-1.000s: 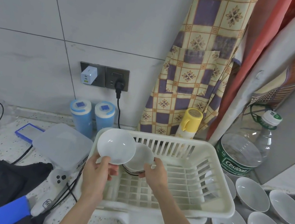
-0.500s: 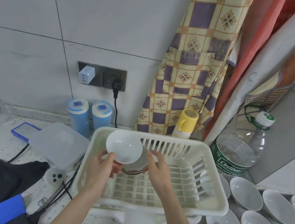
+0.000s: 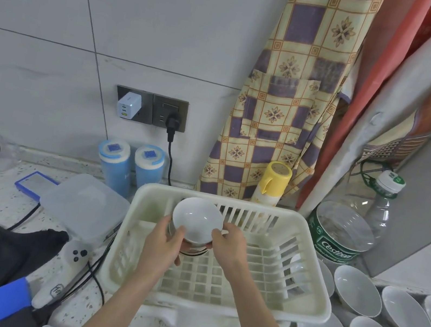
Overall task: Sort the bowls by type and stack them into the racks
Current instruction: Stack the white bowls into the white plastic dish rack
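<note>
I see both hands over the back left part of the cream rack [image 3: 307, 307], which sits on the speckled counter. The left hand [image 3: 164, 243] grips the small white bowl [image 3: 196, 223] from its left side, and the right hand [image 3: 229, 244] pinches its right rim; the bowl tilts toward me, nested on another bowl [image 3: 194, 249] beneath it (dark line near its foot). Right of the rack, wider white bowls [image 3: 358, 291] lie in rows on the counter
</note>
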### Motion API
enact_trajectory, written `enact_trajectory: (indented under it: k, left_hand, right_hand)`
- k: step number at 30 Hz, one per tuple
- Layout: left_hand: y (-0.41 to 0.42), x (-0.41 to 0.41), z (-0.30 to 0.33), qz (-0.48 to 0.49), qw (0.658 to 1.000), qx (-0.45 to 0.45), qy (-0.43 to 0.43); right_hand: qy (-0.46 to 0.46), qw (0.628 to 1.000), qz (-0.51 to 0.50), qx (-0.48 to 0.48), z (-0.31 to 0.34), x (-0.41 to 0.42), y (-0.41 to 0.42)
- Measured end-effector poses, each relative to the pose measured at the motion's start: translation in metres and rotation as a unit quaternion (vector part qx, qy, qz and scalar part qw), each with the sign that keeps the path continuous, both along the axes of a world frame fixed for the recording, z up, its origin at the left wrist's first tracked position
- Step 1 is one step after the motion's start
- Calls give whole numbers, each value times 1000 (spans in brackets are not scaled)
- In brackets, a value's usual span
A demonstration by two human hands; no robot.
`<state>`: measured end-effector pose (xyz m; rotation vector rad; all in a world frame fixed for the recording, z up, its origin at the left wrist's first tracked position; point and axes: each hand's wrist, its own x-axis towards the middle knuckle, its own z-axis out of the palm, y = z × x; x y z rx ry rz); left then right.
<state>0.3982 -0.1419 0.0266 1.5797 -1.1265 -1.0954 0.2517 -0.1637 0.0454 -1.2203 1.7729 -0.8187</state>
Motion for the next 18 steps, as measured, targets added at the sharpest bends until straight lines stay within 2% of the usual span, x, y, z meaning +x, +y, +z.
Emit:
enact_trajectory:
  k: [8,18]
  left_hand:
    - [-3,4,-9,7,997,-18,-73]
    - [-3,3,-8,16,992,-9,-121]
  right_hand:
    - [19,1000,0,-6,-3,2,-5]
    - [22,1000,6,8,-10,2,-11]
